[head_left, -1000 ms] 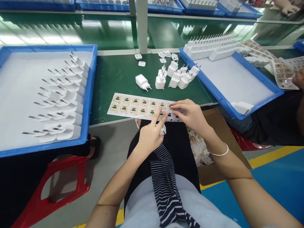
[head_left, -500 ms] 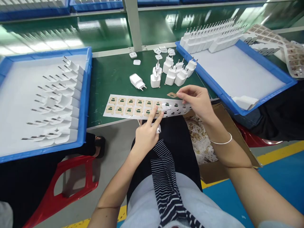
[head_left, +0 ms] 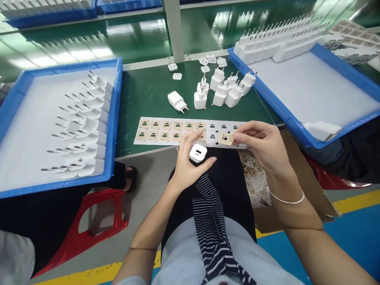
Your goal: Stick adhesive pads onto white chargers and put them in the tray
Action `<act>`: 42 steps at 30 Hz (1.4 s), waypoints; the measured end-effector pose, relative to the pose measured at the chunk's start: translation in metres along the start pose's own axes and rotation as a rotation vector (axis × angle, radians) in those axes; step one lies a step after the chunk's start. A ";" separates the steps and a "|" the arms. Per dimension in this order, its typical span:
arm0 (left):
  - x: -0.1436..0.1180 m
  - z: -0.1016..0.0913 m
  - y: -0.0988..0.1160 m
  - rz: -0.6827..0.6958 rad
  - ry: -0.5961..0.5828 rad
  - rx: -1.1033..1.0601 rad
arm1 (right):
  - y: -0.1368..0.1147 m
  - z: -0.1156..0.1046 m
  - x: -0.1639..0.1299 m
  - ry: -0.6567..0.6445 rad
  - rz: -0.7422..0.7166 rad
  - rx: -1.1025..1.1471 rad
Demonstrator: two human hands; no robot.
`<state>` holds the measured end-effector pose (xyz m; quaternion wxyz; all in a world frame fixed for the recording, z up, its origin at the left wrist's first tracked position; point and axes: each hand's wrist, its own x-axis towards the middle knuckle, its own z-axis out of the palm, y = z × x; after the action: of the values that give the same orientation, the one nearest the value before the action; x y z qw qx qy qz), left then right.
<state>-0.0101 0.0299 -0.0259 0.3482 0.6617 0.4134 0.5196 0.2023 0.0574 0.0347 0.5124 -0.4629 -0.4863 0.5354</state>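
Head view: your left hand (head_left: 190, 164) grips a white charger (head_left: 198, 152); right hand (head_left: 263, 144) pinches a tan sticker (head_left: 225, 138), above the glossy label sheet (head_left: 166, 130).

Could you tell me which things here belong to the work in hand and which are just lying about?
In use:
left hand holding a white charger
right hand pinching a peeled sticker
sticker sheet

Lying about:
loose chargers on the table
left blue tray of chargers
right blue tray
red stool
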 end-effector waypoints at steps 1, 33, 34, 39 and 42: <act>-0.004 0.000 0.000 -0.041 -0.006 -0.090 | 0.001 0.001 -0.002 0.004 0.004 -0.018; -0.016 -0.017 0.015 0.191 -0.148 -0.205 | -0.002 0.053 -0.042 -0.146 0.226 0.290; -0.016 -0.017 0.015 0.199 -0.148 -0.216 | -0.003 0.054 -0.043 -0.145 0.222 0.292; -0.015 -0.017 0.018 0.195 -0.161 -0.215 | -0.003 0.055 -0.045 -0.118 0.212 0.250; -0.015 -0.017 0.018 0.199 -0.164 -0.208 | -0.003 0.054 -0.046 -0.108 0.196 0.216</act>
<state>-0.0254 0.0091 -0.0120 0.3941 0.7000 0.2602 0.5358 0.1509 0.0093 0.0424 0.4776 -0.4210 -0.4051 0.6562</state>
